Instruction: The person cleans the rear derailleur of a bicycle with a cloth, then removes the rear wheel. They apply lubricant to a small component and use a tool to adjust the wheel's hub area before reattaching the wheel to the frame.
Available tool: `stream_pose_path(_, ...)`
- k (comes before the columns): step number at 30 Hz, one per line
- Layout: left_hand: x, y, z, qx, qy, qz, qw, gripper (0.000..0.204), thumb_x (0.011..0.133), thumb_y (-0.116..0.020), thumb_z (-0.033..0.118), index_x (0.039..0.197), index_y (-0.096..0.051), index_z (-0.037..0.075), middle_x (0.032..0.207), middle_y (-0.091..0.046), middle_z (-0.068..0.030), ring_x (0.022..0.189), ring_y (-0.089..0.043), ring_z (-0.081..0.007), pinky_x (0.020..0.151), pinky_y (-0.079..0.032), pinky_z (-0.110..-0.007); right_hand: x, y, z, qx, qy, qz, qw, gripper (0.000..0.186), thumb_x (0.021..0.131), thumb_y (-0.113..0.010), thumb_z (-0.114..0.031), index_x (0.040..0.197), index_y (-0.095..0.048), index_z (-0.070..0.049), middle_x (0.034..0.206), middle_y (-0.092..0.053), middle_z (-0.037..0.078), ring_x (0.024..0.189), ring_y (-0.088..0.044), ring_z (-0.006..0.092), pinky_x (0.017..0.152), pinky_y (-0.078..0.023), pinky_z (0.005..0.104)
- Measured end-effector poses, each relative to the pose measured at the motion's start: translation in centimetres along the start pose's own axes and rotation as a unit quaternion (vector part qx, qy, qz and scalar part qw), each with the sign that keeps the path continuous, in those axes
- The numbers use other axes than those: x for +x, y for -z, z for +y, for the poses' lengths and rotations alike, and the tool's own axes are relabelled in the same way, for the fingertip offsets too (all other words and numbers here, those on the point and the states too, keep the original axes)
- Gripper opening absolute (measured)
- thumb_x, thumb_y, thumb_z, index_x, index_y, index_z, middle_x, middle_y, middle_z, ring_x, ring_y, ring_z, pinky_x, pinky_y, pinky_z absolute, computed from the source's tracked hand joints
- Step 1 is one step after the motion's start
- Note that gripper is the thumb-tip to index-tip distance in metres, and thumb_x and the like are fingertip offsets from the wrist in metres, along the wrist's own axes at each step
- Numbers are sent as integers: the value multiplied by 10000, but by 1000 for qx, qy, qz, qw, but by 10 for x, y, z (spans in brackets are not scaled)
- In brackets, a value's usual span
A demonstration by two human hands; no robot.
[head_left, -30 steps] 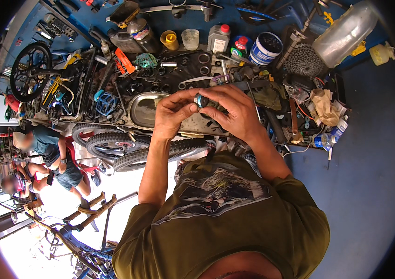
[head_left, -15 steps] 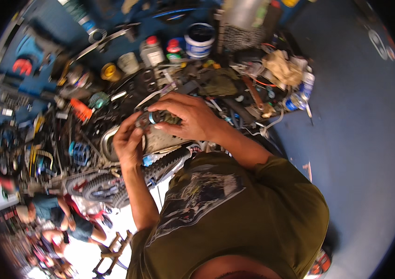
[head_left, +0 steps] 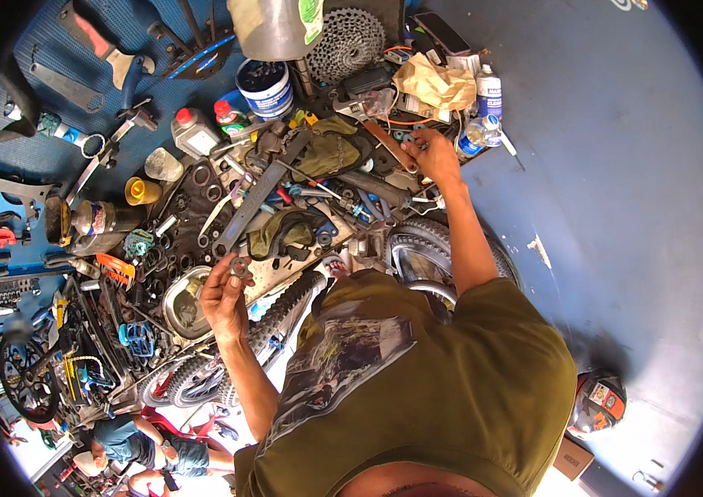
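Left hand (head_left: 224, 302) pinching small round grey metal ring (head_left: 239, 267) between thumb and fingers, ring raised at bench's front edge, near olive-green fabric piece (head_left: 271, 240); right hand (head_left: 436, 157) over far-right bench clutter, fingers curled beside brown-handled metal wrench (head_left: 391, 146), can't tell if grasping anything; crumpled light-brown paper (head_left: 436, 83) and clear blue-labelled plastic bottle (head_left: 474, 139) near right hand
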State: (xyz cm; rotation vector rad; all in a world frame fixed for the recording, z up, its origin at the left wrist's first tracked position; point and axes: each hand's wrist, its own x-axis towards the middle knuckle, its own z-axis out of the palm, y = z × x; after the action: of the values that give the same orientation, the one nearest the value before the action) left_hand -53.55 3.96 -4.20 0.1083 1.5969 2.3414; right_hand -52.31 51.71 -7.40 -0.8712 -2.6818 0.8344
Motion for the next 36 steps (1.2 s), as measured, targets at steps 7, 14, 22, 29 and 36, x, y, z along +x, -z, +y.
stream_pose_path(7, 16, -15, -2, 9, -7, -27, 1000, 456, 908, -770, 146, 1305, -627, -27, 1130, -724, -130, 973, -682, -189, 802, -535, -336, 10, 10, 26, 84, 42, -12, 995, 342, 860, -705, -107, 1202, -722, -109, 1072, -723, 160, 969, -699, 326, 866, -540, 431)
stream_pose_path(14, 16, -17, -2, 3, 9, -19, 1000, 451, 912, -767, 154, 1303, -630, -24, 1140, -721, -135, 991, -679, -194, 803, -535, -338, 15, 34, 49, -55, -24, 23, 998, 439, 802, -804, -329, 1167, -731, -96, 1020, -701, 139, 961, -690, 320, 850, -538, 413)
stream_pose_path(22, 32, -32, -1, -2, -3, -49, 999, 450, 901, -764, 122, 1299, -626, -37, 1152, -720, -149, 995, -677, -198, 798, -529, -327, 18, 9, 38, -87, -21, 45, 995, 472, 788, -809, -368, 1147, -732, -70, 1061, -693, 139, 959, -692, 335, 852, -542, 424)
stream_pose_path(29, 35, -37, -2, -13, 13, -61, 998, 441, 910, -750, 113, 1295, -616, -55, 1155, -718, -172, 957, -672, -185, 797, -528, -316, 22, 12, 35, 365, -46, 52, 929, 376, 907, -736, -223, 1186, -675, 21, 873, -717, 56, 692, -622, 116, 604, -499, 264)
stream_pose_path(36, 40, -56, 5, -32, 15, -90, 995, 433, 922, -729, 127, 1297, -612, -56, 1129, -723, -185, 937, -677, -198, 797, -533, -324, -31, 29, -74, 712, 116, -194, 665, 439, 933, -725, -168, 1310, -589, 11, 1178, -686, 127, 746, -595, 104, 581, -466, 237)
